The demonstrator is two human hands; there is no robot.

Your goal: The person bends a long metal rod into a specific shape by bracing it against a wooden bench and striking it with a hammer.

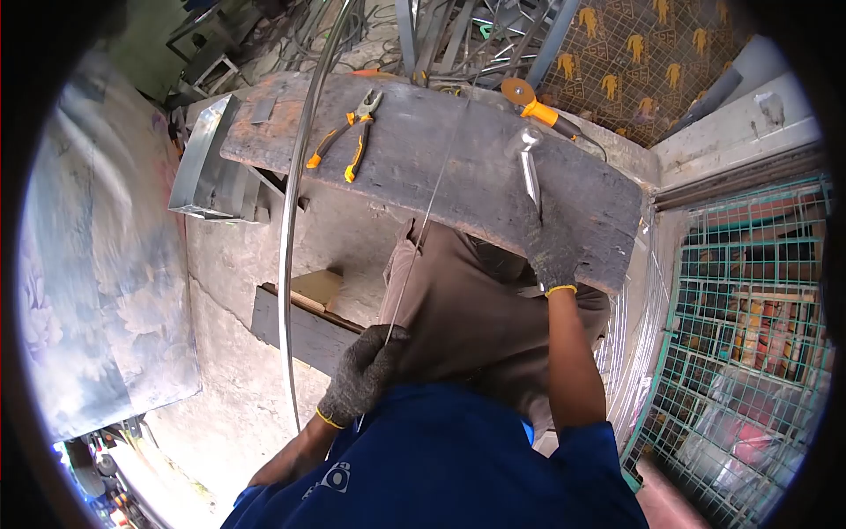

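Left hand [363, 377], in a dark knitted glove with a yellow cuff, pinches the lower end of a thin grey metal wire [421, 234] between fingers and thumb. The wire runs up from this grip and across a thick, weathered wooden plank [423, 167], whose flat top appears to serve as the supporting surface. Gripping the near end low seems to keep the wire drawn straight over the plank's front edge. Right hand [553, 253], gloved alike, is closed round the handle of a bright steel hammer [529, 163]. The hammer's head rests on the plank to the right of the wire and apart from it. Orange-handled pliers [350, 141] lie on the left part of the plank and an orange-handled angle grinder [536, 104] lies at its rear edge, both probably kept within reach yet away from the wire. A long curved metal strip [293, 229] passes over the plank's left end. Green wire mesh [749, 335] stands at the right.
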